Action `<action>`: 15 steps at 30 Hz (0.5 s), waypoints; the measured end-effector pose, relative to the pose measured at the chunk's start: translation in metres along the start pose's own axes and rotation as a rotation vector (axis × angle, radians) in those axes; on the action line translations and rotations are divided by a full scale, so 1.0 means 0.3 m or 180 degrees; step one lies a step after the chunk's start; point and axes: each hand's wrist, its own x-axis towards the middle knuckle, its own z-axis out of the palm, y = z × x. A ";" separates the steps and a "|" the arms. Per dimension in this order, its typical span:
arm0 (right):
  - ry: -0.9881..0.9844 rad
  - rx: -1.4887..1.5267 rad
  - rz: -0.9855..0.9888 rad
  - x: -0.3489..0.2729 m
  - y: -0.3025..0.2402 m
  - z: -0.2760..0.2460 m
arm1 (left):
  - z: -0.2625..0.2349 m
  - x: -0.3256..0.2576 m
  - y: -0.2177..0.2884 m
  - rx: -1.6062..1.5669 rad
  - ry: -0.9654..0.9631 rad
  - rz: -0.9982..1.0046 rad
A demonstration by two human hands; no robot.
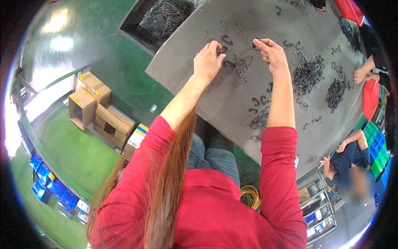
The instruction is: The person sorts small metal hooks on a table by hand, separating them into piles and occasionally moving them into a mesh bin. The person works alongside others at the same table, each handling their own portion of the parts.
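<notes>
Over the grey tabletop [182, 54] both my arms reach forward. My left hand [206, 62] is curled, with thumb and fingertips around a dark curved hook [223, 50]; a similar black hook [226, 40] lies just beyond it. My right hand [272, 54] pinches a small black hook [256, 43] between thumb and forefinger, its shape partly covered. Between and below the hands is a loose pile of thin wire hooks [238, 66]. A few bent wires [224, 25] lie scattered farther off.
Larger heaps of dark hooks [307, 74] lie right of my right hand; thicker ones [259, 118] gather nearer me. A bin of metal pieces [166, 18] stands beyond the table's left edge. Another person's hand [362, 72] rests at the right. Cardboard boxes [89, 103] stand left.
</notes>
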 end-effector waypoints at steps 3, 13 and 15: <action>0.0054 0.0280 0.0141 -0.027 0.002 -0.037 | 0.008 0.007 -0.015 0.0317 -0.0048 0.0165; 0.0049 0.1134 0.0544 -0.174 0.085 -0.210 | 0.001 0.015 -0.005 0.0661 -0.0068 0.0411; 0.0035 0.1263 0.0522 -0.224 0.098 -0.246 | -0.009 0.009 0.020 0.0481 -0.0335 0.0134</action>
